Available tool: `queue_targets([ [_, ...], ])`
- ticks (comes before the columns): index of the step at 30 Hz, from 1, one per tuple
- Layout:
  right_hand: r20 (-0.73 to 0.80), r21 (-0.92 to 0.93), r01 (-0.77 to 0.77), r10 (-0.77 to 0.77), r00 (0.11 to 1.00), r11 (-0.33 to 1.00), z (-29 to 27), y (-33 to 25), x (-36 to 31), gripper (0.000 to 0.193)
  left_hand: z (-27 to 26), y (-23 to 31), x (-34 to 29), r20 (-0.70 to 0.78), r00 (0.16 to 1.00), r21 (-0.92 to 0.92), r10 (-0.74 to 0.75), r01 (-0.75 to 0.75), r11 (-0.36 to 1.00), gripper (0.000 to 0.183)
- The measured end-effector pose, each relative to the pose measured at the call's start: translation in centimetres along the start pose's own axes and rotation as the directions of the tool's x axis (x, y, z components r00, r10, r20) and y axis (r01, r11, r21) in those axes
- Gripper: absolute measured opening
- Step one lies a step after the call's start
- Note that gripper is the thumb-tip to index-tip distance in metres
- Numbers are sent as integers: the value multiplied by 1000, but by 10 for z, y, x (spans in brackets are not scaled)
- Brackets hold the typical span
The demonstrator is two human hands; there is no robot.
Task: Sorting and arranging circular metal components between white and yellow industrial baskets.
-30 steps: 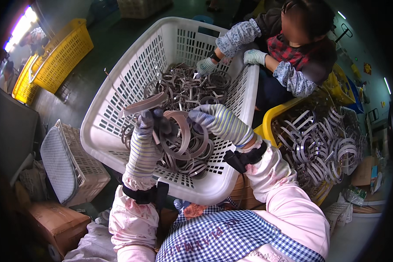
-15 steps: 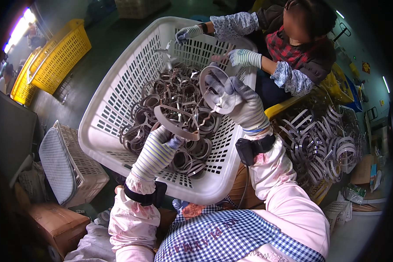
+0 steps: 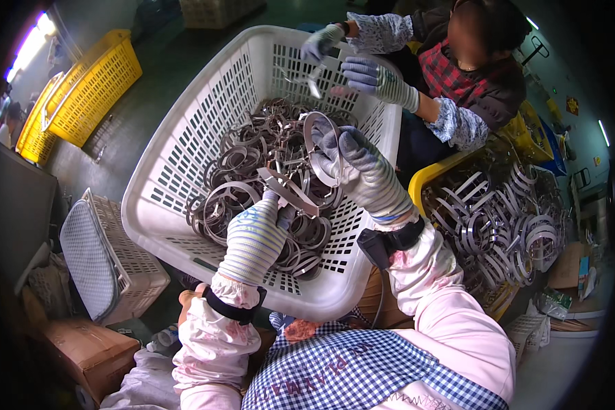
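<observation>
My left hand (image 3: 256, 236), in a striped knit glove, is closed on the lower edge of a grey metal ring (image 3: 295, 197), seen nearly edge-on. My right hand (image 3: 365, 171), in a glove with a grey palm, grips another metal ring (image 3: 310, 140), with fingers reaching through its opening. Both hands are over a large white slotted basket (image 3: 174, 154). Inside it lies a tangled heap of dark metal rings (image 3: 239, 164).
A co-worker (image 3: 468, 85) across the basket handles a thin shiny metal piece (image 3: 313, 87) with gloved hands. On the right, a yellow crate (image 3: 417, 184) is full of shiny metal rings (image 3: 499, 219). Yellow baskets (image 3: 96, 92), a white crate (image 3: 133, 260) and a cardboard box (image 3: 92, 352) stand left.
My left hand has shifted slightly right, and its ring has tilted. My right hand has moved down and left, turning its ring more edge-on. The co-worker's hands have come closer together.
</observation>
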State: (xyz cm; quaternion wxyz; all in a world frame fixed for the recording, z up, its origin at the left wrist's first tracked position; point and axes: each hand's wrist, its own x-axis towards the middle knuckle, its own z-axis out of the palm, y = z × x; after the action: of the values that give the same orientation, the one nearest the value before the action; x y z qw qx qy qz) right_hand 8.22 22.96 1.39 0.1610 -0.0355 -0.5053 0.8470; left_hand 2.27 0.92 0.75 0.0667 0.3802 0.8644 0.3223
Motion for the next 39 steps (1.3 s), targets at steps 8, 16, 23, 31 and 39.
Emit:
queue_targets([
  [8,214,-301,-223,294,932,927,9,-17,-9,26,-4,-6,-4,83,997,57,-3,-2,998,31],
  [16,269,-461,-264,417,868,847,-2,-18,-7,28,0,-14,-5,87,994,19,60,-62,998,31],
  [23,235,-220,110,-57,970,969,-7,-18,12,31,20,-34,2,-43,998,-665,-40,1,747,33],
  [31,180,-688,22,141,974,726,-2,40,-3,28,-30,-5,1,310,947,-948,-84,302,-95,40],
  [39,81,-937,69,21,997,342,43,17,-15,30,-32,-14,1,243,969,-947,-53,225,-231,35],
])
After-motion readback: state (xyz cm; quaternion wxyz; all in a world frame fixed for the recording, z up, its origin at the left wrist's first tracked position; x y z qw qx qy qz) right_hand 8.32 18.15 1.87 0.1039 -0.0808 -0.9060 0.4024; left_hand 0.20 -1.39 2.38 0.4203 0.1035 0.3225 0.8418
